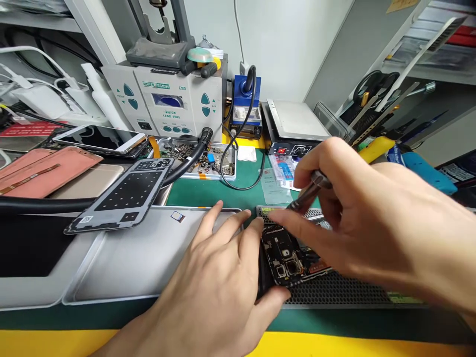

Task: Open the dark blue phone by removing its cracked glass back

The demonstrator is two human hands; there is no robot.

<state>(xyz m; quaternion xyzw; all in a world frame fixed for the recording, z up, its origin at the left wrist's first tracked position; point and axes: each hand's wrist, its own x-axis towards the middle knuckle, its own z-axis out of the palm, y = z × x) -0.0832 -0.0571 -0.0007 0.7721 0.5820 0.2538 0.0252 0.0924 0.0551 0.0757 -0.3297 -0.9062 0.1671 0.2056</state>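
Note:
A smartphone with its back off lies on a black honeycomb mat, its camera lenses and inner parts bare. My left hand steadies it at the left end, thumb on the near edge and index finger by the far corner, other fingers spread over a white tray. A screwdriver with a metal cap is gripped in my right hand above the phone; its tip is hidden behind my fingers. In the tray lies a small SIM tray. A detached phone back panel rests across the tray's left part.
A hot air station stands at the back, its black hose running left. Beside it are a blue soldering stand and a heating plate. A parts tray holds small boards. Phones and covers are stacked left; tools hang right.

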